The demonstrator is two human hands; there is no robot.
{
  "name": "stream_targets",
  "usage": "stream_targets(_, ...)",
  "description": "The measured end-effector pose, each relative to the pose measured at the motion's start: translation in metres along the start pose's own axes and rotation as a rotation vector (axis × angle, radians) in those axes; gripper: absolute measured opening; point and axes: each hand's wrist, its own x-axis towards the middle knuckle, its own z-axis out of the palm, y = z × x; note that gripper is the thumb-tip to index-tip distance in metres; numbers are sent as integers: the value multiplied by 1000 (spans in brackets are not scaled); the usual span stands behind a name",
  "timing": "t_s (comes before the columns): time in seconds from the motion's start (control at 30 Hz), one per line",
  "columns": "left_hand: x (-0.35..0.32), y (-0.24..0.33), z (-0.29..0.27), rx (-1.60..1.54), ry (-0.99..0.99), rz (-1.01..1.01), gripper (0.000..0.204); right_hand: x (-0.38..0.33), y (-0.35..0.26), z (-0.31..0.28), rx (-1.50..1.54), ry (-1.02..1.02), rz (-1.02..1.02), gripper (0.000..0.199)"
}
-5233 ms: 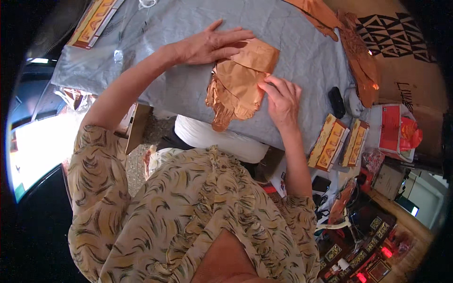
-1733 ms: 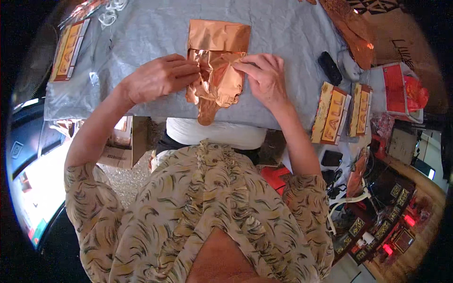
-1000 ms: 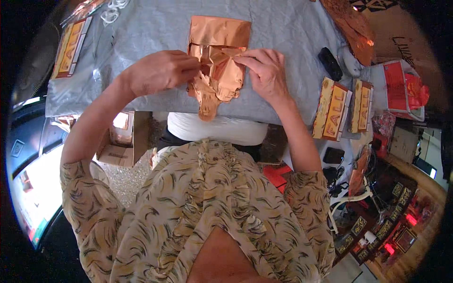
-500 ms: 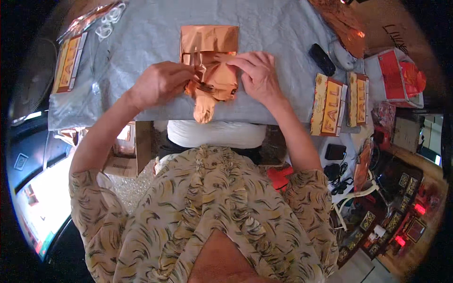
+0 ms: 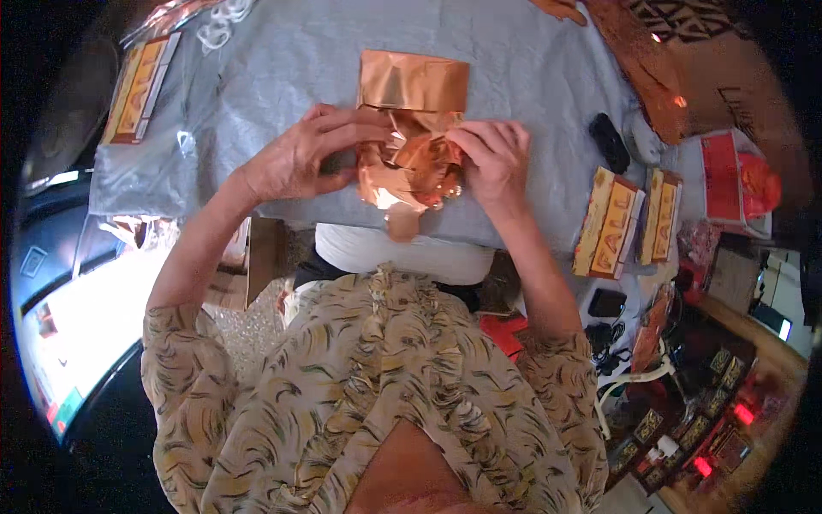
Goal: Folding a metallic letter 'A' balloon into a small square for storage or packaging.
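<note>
A folded piece of shiny copper-coloured foil (image 5: 414, 81), which looks like a flat foil balloon, lies on the table in front of me. Its upper part is smooth and flat, its lower part crumpled, and a narrow tab sticks out at the near end. My left hand (image 5: 300, 156) reaches over its left side, fingers stretched onto the foil and thumb apart from them. On the right, my right hand (image 5: 497, 158) pinches the foil's edge between thumb and fingers.
Grey-blue cloth (image 5: 282, 77) covers the table. Printed packages (image 5: 606, 224) lie at the right, another package (image 5: 141, 90) at the left. White cord (image 5: 214, 34) sits far left. A black case (image 5: 608, 142), a red-and-white box (image 5: 728, 180) and more copper foil (image 5: 646, 77) are on the right.
The crumpled lower foil has been spread and reshaped. My left hand's fingers have stretched out, with the thumb apart. The whole view has shifted slightly.
</note>
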Motion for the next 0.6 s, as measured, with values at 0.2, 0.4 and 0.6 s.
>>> stream_targets(0.2,-5,-7,10,-40,115,-80,85,5,-4,-8,-5,-45,21,39)
stream_targets(0.4,-4,-4,20,113,264,13,70,6,-5,-8,41,-51,53,40)
stream_targets(0.6,-7,-4,28,233,210,25,47,6,-7,-8,14,-47,51,35)
